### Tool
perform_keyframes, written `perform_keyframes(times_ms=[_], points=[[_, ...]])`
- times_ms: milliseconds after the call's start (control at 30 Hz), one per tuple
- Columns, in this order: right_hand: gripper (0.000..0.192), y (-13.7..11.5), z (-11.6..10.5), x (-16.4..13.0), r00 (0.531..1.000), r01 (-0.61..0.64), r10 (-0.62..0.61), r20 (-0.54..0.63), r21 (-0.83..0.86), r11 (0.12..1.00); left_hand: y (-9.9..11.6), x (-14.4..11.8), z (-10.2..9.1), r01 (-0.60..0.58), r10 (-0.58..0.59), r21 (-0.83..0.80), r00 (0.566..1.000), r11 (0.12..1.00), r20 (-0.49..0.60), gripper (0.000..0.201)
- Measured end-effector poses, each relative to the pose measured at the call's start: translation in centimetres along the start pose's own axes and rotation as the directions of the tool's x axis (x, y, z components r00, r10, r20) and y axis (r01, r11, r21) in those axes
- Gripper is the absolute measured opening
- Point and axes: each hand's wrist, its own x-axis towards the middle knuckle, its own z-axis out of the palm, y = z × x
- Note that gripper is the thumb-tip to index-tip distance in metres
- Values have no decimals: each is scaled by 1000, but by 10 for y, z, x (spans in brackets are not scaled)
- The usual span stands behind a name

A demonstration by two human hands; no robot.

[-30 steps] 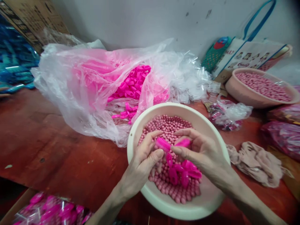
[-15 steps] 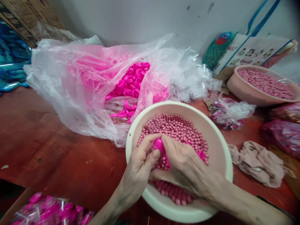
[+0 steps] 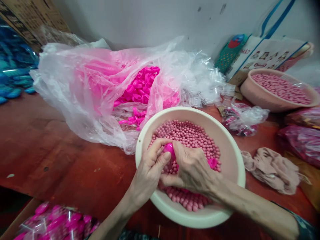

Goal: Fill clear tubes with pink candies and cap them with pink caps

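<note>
Over a cream basin [image 3: 237,160] of round pink beads [image 3: 185,131], my two hands meet. Between the thumb and index finger of my left hand [image 3: 147,170] is a small, shiny, bright pink plastic cap [image 3: 170,149]; its lower part is hidden by the fingers. My right hand [image 3: 193,168] presses against the cap's right side with bent fingers, its thumb low over the beads. Whether the right hand holds a second piece underneath cannot be seen. Another pink cap [image 3: 212,163] rests on the beads just beyond my right hand.
Behind the basin, a clear plastic bag [image 3: 60,80] spills pink caps [image 3: 142,86], beside clear plastic tubes [image 3: 205,86]. At right stand a second basin [image 3: 270,100] of pink beads and a crumpled cloth [image 3: 275,170]. Bagged filled pink items [image 3: 57,223] lie lower left, blue bagged ones [image 3: 15,70] upper left.
The view has shifted slightly. Both hands keep nearly the same grip around the pink cap, which is turned a little more upright. More of the right sleeve shows.
</note>
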Motion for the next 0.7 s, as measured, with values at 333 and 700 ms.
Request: perform_keyframes(times_ms=[333, 700], points=[[34, -8, -7, -8, 981, -169, 154, 114, 135, 976, 0, -5, 1, -7, -2, 75, 993, 997, 115, 42], [50, -12, -17, 9, 992, 7, -17, 123, 86, 996, -3, -9, 2, -45, 41, -78, 997, 996, -59, 25]])
